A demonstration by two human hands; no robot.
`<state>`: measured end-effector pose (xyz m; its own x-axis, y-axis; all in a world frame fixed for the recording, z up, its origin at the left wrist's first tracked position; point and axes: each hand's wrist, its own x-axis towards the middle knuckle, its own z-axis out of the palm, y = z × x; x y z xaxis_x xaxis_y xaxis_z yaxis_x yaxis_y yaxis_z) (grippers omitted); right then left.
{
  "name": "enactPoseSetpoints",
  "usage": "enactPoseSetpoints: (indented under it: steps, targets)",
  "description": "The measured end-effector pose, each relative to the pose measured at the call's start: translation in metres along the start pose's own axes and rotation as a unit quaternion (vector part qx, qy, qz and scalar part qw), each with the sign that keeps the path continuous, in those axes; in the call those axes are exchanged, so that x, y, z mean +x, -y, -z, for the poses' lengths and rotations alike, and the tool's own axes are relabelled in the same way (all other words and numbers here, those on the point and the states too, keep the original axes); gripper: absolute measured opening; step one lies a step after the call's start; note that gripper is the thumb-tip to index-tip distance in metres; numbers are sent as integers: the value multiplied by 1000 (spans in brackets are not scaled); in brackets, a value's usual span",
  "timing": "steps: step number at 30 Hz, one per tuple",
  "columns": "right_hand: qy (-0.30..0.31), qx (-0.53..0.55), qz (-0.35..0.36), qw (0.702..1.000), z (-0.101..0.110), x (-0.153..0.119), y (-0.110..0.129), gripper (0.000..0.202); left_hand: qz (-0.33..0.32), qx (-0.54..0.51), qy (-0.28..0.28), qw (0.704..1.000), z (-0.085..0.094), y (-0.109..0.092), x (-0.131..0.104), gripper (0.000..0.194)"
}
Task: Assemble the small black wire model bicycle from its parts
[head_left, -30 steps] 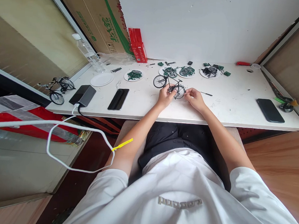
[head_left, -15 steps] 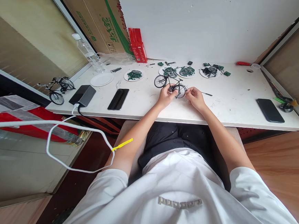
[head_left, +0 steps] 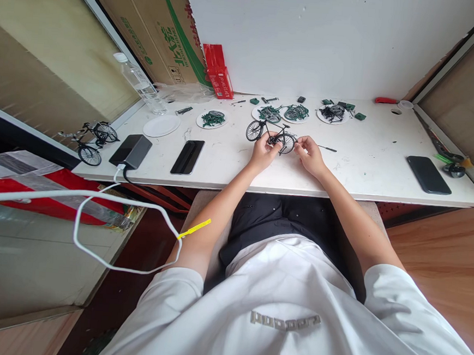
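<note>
A small black model bicycle (head_left: 270, 134) is held up over the front middle of the table. My left hand (head_left: 263, 151) grips it at the lower frame, around the pedal area, with the thumb near the rear wheel. At the bicycle's right end, my right hand (head_left: 309, 152) has thumb and fingertips pinched together beside the wheel. What sits in that pinch is too small to make out. A thin dark screwdriver-like tool (head_left: 328, 148) lies on the table just right of my right hand.
Behind the hands stand white plates of green and black parts (head_left: 214, 119). Another model bicycle (head_left: 92, 140), a dark power brick (head_left: 131, 151), a white plate (head_left: 161, 127) and a phone (head_left: 187, 157) lie leftward. A second phone (head_left: 428, 175) rests at right. A white cable (head_left: 132, 198) crosses my left arm.
The model bicycle has shifted very slightly to the right and tilted a little in my left hand. My right hand stays beside its wheel, fingers still pinched.
</note>
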<state>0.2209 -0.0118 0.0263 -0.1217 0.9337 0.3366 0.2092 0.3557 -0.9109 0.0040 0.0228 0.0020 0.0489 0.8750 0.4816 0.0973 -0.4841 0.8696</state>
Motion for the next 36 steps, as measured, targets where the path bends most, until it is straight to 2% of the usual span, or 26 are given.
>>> enactPoseSetpoints:
  steps: [11,16,22,30,36]
  targets:
    - [-48,-29,25,998,0,4,-8,59,-34,49,4,998,-3,-4,-2,58]
    - [-57,-39,41,997,-1,4,-7,63,-48,41,18,998,-4,-8,-3,63]
    - [-70,-56,41,995,-1,2,-3,63,-49,48,10,998,-5,-11,-5,61]
    - [-64,-58,40,995,-1,0,-3,58,-30,34,15,999,-4,-2,-2,61]
    - [-63,-57,44,995,-3,-2,-1,55,-16,22,19,999,-1,13,3,63]
